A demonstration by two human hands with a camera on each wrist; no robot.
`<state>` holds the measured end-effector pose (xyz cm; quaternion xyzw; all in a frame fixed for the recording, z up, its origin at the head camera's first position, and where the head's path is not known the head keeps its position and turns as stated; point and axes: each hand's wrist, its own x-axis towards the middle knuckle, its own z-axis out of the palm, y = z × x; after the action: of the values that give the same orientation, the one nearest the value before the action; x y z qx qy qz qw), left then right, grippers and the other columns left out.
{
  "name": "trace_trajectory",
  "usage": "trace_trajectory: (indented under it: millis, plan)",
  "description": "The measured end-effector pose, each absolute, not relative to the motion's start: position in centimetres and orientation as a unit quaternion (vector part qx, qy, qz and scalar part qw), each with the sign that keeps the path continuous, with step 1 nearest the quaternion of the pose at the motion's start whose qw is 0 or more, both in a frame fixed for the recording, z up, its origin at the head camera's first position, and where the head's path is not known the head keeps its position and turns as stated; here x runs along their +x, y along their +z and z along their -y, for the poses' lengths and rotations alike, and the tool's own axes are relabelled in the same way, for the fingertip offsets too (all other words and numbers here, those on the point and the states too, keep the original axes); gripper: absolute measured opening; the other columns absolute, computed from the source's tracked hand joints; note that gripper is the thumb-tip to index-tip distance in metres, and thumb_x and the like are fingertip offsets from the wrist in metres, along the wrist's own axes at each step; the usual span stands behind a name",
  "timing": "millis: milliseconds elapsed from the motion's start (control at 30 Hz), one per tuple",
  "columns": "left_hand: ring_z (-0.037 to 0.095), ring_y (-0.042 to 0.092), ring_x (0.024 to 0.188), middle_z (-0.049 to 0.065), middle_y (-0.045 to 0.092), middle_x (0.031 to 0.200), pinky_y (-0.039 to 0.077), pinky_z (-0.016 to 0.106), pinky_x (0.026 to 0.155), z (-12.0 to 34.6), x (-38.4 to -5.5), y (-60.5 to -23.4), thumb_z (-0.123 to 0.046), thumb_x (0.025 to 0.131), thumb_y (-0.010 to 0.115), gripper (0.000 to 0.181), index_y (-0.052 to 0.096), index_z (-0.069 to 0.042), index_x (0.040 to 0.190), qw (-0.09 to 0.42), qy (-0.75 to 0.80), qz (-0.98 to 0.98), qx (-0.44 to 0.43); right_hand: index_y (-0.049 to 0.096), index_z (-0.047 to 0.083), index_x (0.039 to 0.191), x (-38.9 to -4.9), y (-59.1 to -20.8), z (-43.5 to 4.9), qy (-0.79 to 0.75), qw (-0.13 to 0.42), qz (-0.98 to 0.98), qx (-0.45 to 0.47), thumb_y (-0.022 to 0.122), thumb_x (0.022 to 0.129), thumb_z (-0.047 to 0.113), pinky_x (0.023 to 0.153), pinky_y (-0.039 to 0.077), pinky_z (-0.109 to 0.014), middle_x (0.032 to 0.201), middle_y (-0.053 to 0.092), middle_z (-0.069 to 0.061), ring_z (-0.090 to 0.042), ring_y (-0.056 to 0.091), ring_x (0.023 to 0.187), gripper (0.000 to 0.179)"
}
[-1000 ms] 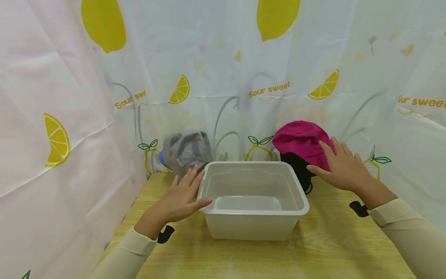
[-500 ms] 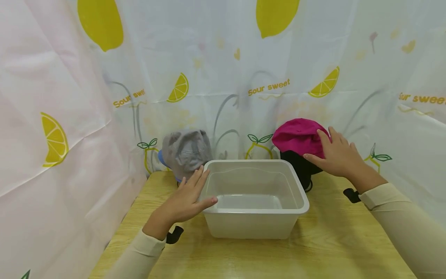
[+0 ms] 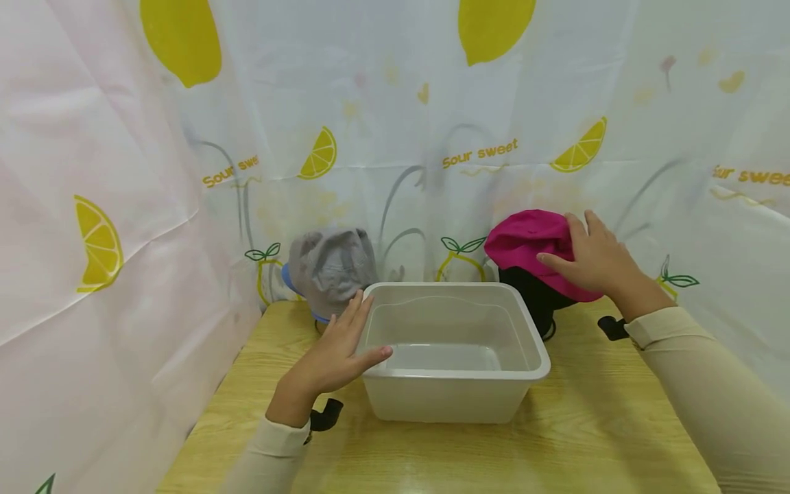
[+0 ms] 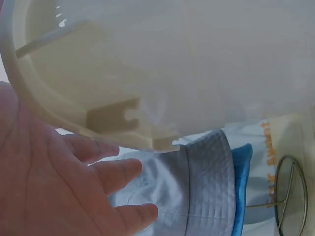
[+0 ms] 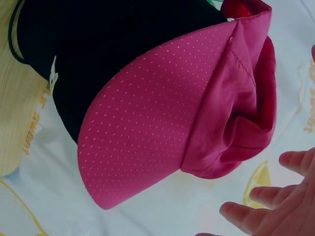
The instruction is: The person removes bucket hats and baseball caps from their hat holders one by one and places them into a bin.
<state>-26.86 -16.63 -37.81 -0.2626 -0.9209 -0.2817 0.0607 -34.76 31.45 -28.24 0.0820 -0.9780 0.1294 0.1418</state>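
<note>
A magenta cap (image 3: 524, 237) with a dotted brim sits over a black hat (image 3: 533, 302), right of the white plastic basin (image 3: 457, 374). My right hand (image 3: 595, 257) overlaps the cap's right side in the head view, fingers spread. The right wrist view has those fingers (image 5: 246, 216) apart from the cap (image 5: 147, 132). Palm up to the basin's left rim, my left hand (image 3: 336, 353) reaches along it with straight fingers, thumb over the rim. Beyond its fingertips stands a grey bucket hat (image 3: 336, 264) with a blue lining; in the left wrist view the hat (image 4: 211, 182) lies behind the fingers.
The basin stands on a wood-grain table (image 3: 574, 425). A wire stand (image 4: 290, 201) shows under the grey hat. White lemon-print curtains (image 3: 395, 89) close off the back and both sides.
My right hand has moved up and a little left along the magenta cap. The left hand has shifted slightly right, its thumb further over the basin's rim.
</note>
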Motion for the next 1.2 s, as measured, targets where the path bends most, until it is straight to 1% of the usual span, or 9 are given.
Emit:
trace_trajectory:
  millis: [200, 433, 533, 567, 667, 767, 933, 1067, 1200]
  plan:
    - [0.037, 0.003, 0.16, 0.008, -0.005, 0.176, 0.001, 0.069, 0.123, 16.3, -27.0, -37.9, -0.068, 0.098, 0.055, 0.096, -0.005, -0.038, 0.166, 0.053, -0.301, 0.916, -0.259, 0.003, 0.004, 0.166, -35.9, -28.0, -31.4, 0.142, 0.13, 0.978, 0.074, 0.055, 0.091, 0.077, 0.106, 0.023, -0.084, 0.166, 0.003, -0.037, -0.065, 0.022, 0.141, 0.117]
    - [0.033, 0.0, 0.161, 0.004, -0.008, 0.175, 0.002, 0.069, 0.124, 15.8, -27.1, -38.2, -0.068, 0.094, 0.061, 0.105, -0.001, -0.027, 0.168, 0.043, -0.311, 0.914, -0.259, 0.006, 0.007, 0.166, -37.8, -28.3, -31.7, 0.149, 0.141, 0.977, 0.064, 0.058, 0.088, 0.079, 0.104, 0.029, -0.083, 0.166, 0.005, -0.036, -0.064, 0.024, 0.14, 0.119]
    - [0.034, 0.0, 0.161, 0.006, -0.008, 0.175, 0.003, 0.071, 0.123, 15.8, -27.0, -38.3, -0.071, 0.089, 0.065, 0.113, -0.003, -0.027, 0.168, 0.036, -0.302, 0.918, -0.254, 0.006, 0.008, 0.167, -38.4, -28.5, -32.0, 0.154, 0.143, 0.976, 0.061, 0.058, 0.087, 0.08, 0.104, 0.03, -0.083, 0.166, 0.003, -0.036, -0.065, 0.024, 0.14, 0.119]
    - [0.035, -0.001, 0.161, 0.006, -0.009, 0.175, 0.003, 0.07, 0.123, 15.8, -27.0, -38.2, -0.073, 0.088, 0.066, 0.115, -0.004, -0.03, 0.167, 0.027, -0.304, 0.919, -0.25, 0.005, 0.008, 0.167, -38.5, -28.5, -32.1, 0.155, 0.142, 0.976, 0.06, 0.058, 0.087, 0.08, 0.104, 0.03, -0.083, 0.167, 0.001, -0.036, -0.065, 0.023, 0.14, 0.12]
    - [0.035, -0.003, 0.161, 0.009, -0.01, 0.175, 0.003, 0.071, 0.122, 15.8, -26.8, -38.3, -0.073, 0.087, 0.068, 0.117, -0.007, -0.031, 0.166, 0.004, -0.311, 0.919, -0.243, 0.004, 0.011, 0.168, -38.8, -28.7, -32.3, 0.163, 0.141, 0.975, 0.058, 0.058, 0.086, 0.082, 0.105, 0.029, -0.083, 0.167, -0.002, -0.035, -0.066, 0.022, 0.141, 0.12]
    - [0.031, -0.005, 0.161, 0.009, -0.013, 0.174, 0.002, 0.07, 0.123, 15.8, -26.5, -38.3, -0.072, 0.087, 0.068, 0.118, -0.008, -0.029, 0.166, -0.019, -0.319, 0.918, -0.236, 0.004, 0.017, 0.169, -39.0, -28.9, -32.5, 0.173, 0.134, 0.974, 0.054, 0.058, 0.085, 0.083, 0.104, 0.028, -0.083, 0.168, -0.006, -0.034, -0.068, 0.02, 0.142, 0.119]
    - [0.027, -0.006, 0.161, 0.008, -0.013, 0.174, 0.001, 0.07, 0.123, 15.9, -26.0, -38.2, -0.074, 0.086, 0.068, 0.121, -0.009, -0.025, 0.166, -0.028, -0.303, 0.924, -0.233, 0.007, 0.023, 0.169, -39.4, -29.2, -32.5, 0.182, 0.125, 0.974, 0.055, 0.06, 0.083, 0.083, 0.104, 0.029, -0.083, 0.169, -0.005, -0.033, -0.068, 0.021, 0.142, 0.118]
    - [0.028, -0.004, 0.161, 0.009, -0.011, 0.175, 0.002, 0.072, 0.122, 16.0, -26.0, -38.0, -0.076, 0.085, 0.067, 0.124, -0.007, -0.021, 0.167, -0.018, -0.292, 0.927, -0.234, 0.007, 0.024, 0.169, -39.8, -29.3, -32.2, 0.185, 0.117, 0.974, 0.061, 0.063, 0.082, 0.082, 0.104, 0.029, -0.083, 0.168, -0.001, -0.034, -0.068, 0.022, 0.142, 0.118]
    - [0.026, -0.005, 0.161, 0.008, -0.011, 0.175, 0.002, 0.07, 0.123, 16.0, -26.0, -37.9, -0.077, 0.083, 0.068, 0.125, -0.008, -0.024, 0.167, -0.019, -0.296, 0.927, -0.231, 0.004, 0.023, 0.169, -40.3, -29.3, -32.1, 0.187, 0.11, 0.974, 0.06, 0.065, 0.081, 0.082, 0.104, 0.029, -0.083, 0.167, -0.001, -0.035, -0.069, 0.022, 0.14, 0.122]
